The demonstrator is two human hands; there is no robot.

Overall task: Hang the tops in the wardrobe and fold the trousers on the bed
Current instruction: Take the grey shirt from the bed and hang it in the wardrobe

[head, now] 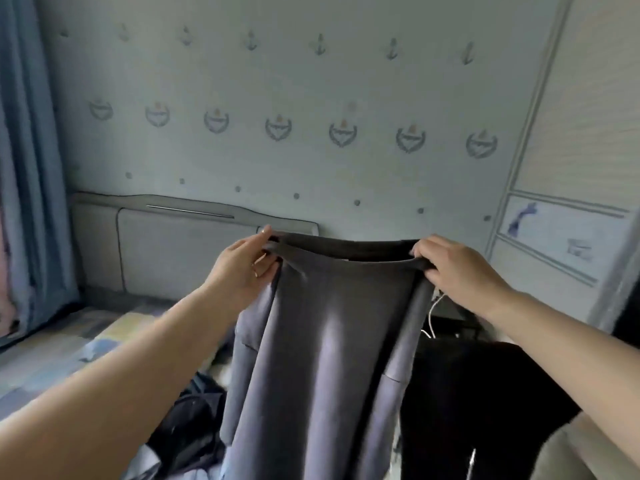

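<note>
**Trousers held up by the waistband**

While the grey trousers [322, 341] hang in the air, the left hand [242, 268] pinches one waistband end and the right hand [453, 268] grips the other. Below the hands lies the bed [62, 344], with dark clothes [190, 420] under the left forearm.

Soft daylight came in from beside the curtain [31, 168], leaving a pale sheen on the grey trousers [322, 358]; edges bowed, the whole view slightly blurred.
</note>
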